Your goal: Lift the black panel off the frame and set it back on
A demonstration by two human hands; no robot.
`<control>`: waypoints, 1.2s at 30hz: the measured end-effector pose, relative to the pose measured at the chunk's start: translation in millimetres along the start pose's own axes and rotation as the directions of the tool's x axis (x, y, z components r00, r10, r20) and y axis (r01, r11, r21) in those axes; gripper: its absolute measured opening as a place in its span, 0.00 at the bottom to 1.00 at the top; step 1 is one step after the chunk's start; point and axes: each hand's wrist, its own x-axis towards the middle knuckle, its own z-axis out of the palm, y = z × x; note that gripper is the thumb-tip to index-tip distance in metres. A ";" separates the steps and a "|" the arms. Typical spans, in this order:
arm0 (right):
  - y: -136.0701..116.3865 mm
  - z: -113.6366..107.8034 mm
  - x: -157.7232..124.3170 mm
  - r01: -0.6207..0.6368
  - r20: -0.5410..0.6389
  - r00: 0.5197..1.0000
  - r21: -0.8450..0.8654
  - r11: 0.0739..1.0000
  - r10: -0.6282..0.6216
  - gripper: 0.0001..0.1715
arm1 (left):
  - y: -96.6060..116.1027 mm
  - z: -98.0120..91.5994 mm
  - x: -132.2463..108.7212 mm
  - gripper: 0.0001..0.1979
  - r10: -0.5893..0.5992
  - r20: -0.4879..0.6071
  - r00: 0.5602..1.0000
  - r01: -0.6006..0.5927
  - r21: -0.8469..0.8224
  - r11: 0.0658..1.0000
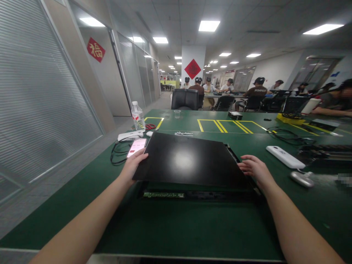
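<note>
A large flat black panel [187,159] is held tilted above a low black chassis [198,193] on the green table [192,227]. Its near edge is raised, and a green circuit board strip [163,195] shows beneath. My left hand [134,164] grips the panel's left edge, fingers curled round it. At the panel's right edge is my right hand [254,168], with fingers bent against the edge.
A pink phone [136,147], black cables [118,152], a white device [129,136] and a water bottle [138,116] lie to the left. A white remote-like unit [285,157] and a silver object [301,178] lie to the right. Several people sit at the far tables. A glass wall runs along the left.
</note>
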 end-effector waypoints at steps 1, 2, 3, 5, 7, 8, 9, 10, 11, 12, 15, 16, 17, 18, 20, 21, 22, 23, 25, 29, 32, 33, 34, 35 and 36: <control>0.1 -1.0 0.7 0.013 -0.011 1.000 -0.013 1.000 -0.013 0.14 | -1.8 0.4 -0.1 0.16 -0.007 0.002 1.000 0.007 -0.001 1.000; 0.4 -2.1 1.6 0.030 -0.022 0.999 -0.029 0.999 -0.031 0.13 | -3.5 0.6 -0.1 0.16 -0.013 0.004 1.000 0.013 -0.002 1.000; 0.9 -3.3 2.9 0.053 -0.033 0.998 -0.047 0.997 -0.054 0.13 | -5.1 0.6 0.1 0.16 -0.016 0.010 1.000 0.016 -0.003 1.000; 2.8 -5.5 5.9 0.095 -0.047 0.994 -0.083 0.992 -0.099 0.13 | -7.4 0.1 0.8 0.18 -0.018 0.034 0.999 0.018 -0.003 1.000; 5.6 -6.8 9.1 0.106 -0.049 0.992 -0.116 0.988 -0.113 0.14 | -8.8 -0.9 1.8 0.19 -0.021 0.059 0.998 0.021 0.003 1.000; 7.2 -7.0 10.6 0.100 -0.046 0.993 -0.130 0.986 -0.107 0.14 | -9.2 -1.5 2.3 0.19 -0.022 0.064 0.998 0.021 0.006 1.000; 8.8 -6.9 11.8 0.091 -0.043 0.994 -0.140 0.986 -0.098 0.14 | -9.6 -2.2 3.0 0.19 -0.021 0.062 0.998 0.021 0.008 1.000; 10.3 -6.7 12.7 0.082 -0.042 0.995 -0.145 0.986 -0.089 0.14 | -10.1 -2.9 3.6 0.18 -0.020 0.052 0.998 0.020 0.011 1.000; 11.5 -6.5 13.4 0.078 -0.041 0.996 -0.145 0.986 -0.084 0.14 | -10.6 -3.5 4.4 0.18 -0.021 0.044 0.999 0.021 0.015 1.000; 12.5 -6.3 14.0 0.076 -0.042 0.996 -0.140 0.987 -0.083 0.13 | -11.2 -4.1 5.1 0.18 -0.024 0.039 0.999 0.023 0.020 1.000; 14.2 -7.1 15.3 0.073 -0.057 0.995 -0.135 0.988 -0.081 0.12 | -13.7 -4.7 6.3 0.20 -0.038 0.062 0.997 0.035 0.034 0.999; 14.6 -8.0 15.9 0.071 -0.064 0.995 -0.142 0.987 -0.080 0.12 | -14.7 -4.4 6.1 0.21 -0.039 0.077 0.996 0.036 0.038 0.999; 15.1 -9.1 16.7 0.069 -0.072 0.994 -0.150 0.986 -0.081 0.13 | -15.8 -3.9 5.7 0.21 -0.039 0.091 0.995 0.035 0.043 0.998; 15.8 -10.4 17.8 0.069 -0.082 0.993 -0.161 0.985 -0.084 0.13 | -17.0 -3.1 5.0 0.21 -0.036 0.098 0.995 0.032 0.049 0.998; 17.9 -13.2 20.3 0.076 -0.101 0.990 -0.183 0.980 -0.095 0.14 | -19.9 -1.6 3.5 0.22 -0.034 0.107 0.994 0.027 0.064 0.998; 19.2 -14.5 21.7 0.082 -0.107 0.989 -0.196 0.977 -0.104 0.14 | -21.5 -0.9 3.0 0.22 -0.034 0.113 0.993 0.026 0.069 0.997; 20.6 -15.7 23.0 0.088 -0.112 0.987 -0.211 0.973 -0.114 0.15 | -23.4 -0.5 2.9 0.23 -0.034 0.120 0.992 0.026 0.070 0.997; 21.8 -16.6 24.2 0.096 -0.113 0.986 -0.227 0.969 -0.124 0.15 | -25.2 -0.4 3.1 0.24 -0.034 0.127 0.991 0.025 0.068 0.997; 23.6 -17.8 25.8 0.107 -0.110 0.984 -0.258 0.960 -0.139 0.15 | -28.8 -0.8 4.8 0.26 -0.033 0.139 0.990 0.025 0.063 0.998; 23.6 -19.3 26.5 0.087 -0.116 0.984 -0.344 0.935 -0.134 0.15 | -33.5 -3.3 10.0 0.28 -0.037 0.147 0.988 0.027 0.067 0.997; 20.6 -20.1 25.0 0.090 -0.091 0.985 -0.458 0.884 -0.147 0.16 | -34.7 -5.4 11.9 0.28 -0.060 0.156 0.986 0.046 0.093 0.995; 18.9 -19.9 24.0 0.100 -0.074 0.985 -0.505 0.858 -0.158 0.16 | -35.0 -6.0 12.0 0.28 -0.067 0.154 0.986 0.051 0.103 0.993; 17.1 -19.4 22.7 0.113 -0.055 0.984 -0.554 0.825 -0.172 0.17 | -35.1 -6.5 11.9 0.28 -0.071 0.153 0.986 0.055 0.111 0.992; 15.0 -18.5 21.2 0.124 -0.040 0.982 -0.607 0.785 -0.187 0.16 | -35.2 -6.9 11.7 0.28 -0.075 0.153 0.985 0.057 0.116 0.992; 12.8 -17.3 19.5 0.131 -0.030 0.979 -0.659 0.740 -0.200 0.16 | -35.3 -7.1 11.5 0.28 -0.075 0.156 0.985 0.057 0.117 0.991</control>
